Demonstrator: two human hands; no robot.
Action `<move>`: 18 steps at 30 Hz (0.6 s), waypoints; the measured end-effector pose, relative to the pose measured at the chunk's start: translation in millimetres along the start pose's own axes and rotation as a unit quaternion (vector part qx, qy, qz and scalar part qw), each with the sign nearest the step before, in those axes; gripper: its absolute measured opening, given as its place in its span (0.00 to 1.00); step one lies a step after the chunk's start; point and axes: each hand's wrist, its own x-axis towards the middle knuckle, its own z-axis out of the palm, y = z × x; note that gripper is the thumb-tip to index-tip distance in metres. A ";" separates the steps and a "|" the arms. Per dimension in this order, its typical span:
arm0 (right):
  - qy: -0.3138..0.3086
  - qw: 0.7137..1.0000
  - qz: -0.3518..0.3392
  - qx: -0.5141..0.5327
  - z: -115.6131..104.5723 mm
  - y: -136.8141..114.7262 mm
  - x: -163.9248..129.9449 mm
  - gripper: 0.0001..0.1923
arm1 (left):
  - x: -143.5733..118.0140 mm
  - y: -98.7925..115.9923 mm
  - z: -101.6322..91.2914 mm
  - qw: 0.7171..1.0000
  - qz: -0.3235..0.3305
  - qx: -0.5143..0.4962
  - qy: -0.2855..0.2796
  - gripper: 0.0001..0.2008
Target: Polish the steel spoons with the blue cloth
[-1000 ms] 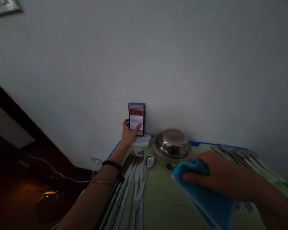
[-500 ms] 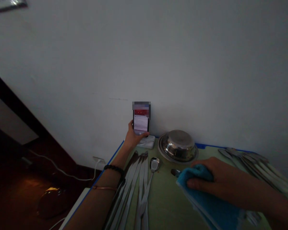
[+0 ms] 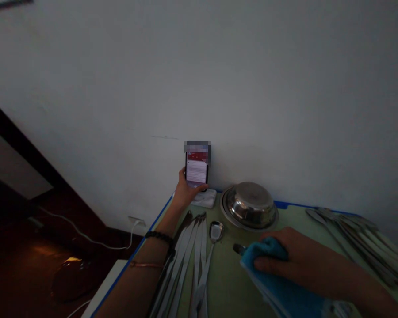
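My left hand point(image 3: 186, 187) is wrapped round a smartphone point(image 3: 197, 170) with a lit screen, held upright near the wall above a white marbled block point(image 3: 205, 198). In my right hand point(image 3: 281, 256) is a blue cloth point(image 3: 278, 282), pinched between thumb and fingers. A dark metal tip point(image 3: 238, 249) pokes out of the cloth's left side; the rest of that piece is covered. Below my left hand lies a row of metal cutlery handles point(image 3: 185, 256), with a spoon point(image 3: 216, 232) at its right side. An upturned steel bowl point(image 3: 250, 203) rests beyond my right hand.
More cutlery point(image 3: 361, 238) is spread at the right of the green tabletop point(image 3: 239, 287), which has a blue edge. A pale wall point(image 3: 252, 88) rises right behind it. At the lower left, a white cable point(image 3: 96, 242) runs to a wall socket point(image 3: 136, 220).
My right hand, with the cloth, has shifted slightly left and down relative to the bowl. My left hand keeps its hold on the smartphone. The view has moved a little.
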 end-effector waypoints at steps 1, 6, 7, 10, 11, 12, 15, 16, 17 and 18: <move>-0.002 1.000 0.006 0.001 1.4 -0.7 1.4 0.20 | 0.2 0.0 -0.3 1.000 -0.002 0.000 -0.001 0.44; -0.016 1.000 0.013 0.010 6.2 -0.2 7.1 0.20 | 1.6 0.6 -1.6 1.000 -0.006 -0.001 -0.005 0.45; -0.016 1.000 0.014 0.012 6.2 -0.2 7.6 0.20 | 2.0 0.8 -1.6 1.000 -0.006 -0.002 -0.005 0.44; -0.018 1.000 0.015 0.008 4.6 -3.0 7.6 0.18 | 3.2 0.5 -1.1 1.000 -0.009 -0.006 -0.005 0.43; -0.021 1.000 0.013 0.005 3.9 -4.4 7.5 0.18 | 3.7 0.2 -0.8 1.000 -0.010 -0.008 -0.005 0.43; -0.025 1.000 0.012 0.002 3.5 -5.5 7.6 0.17 | 4.2 -0.3 -0.6 1.000 -0.011 -0.010 -0.006 0.42; -0.026 1.000 0.011 0.005 4.6 -5.6 8.9 0.17 | 5.6 -2.2 0.0 1.000 -0.016 -0.016 -0.006 0.41; -0.025 1.000 0.009 0.007 5.7 -4.4 9.6 0.17 | 6.0 -2.8 0.0 1.000 -0.017 -0.018 -0.006 0.41; -0.026 1.000 0.010 0.010 6.8 -2.9 10.4 0.17 | 6.4 -3.4 0.0 1.000 -0.018 -0.019 -0.006 0.40; -0.027 1.000 0.011 0.011 7.8 -1.2 11.1 0.17 | 6.8 -3.9 -0.2 1.000 -0.020 -0.020 -0.006 0.39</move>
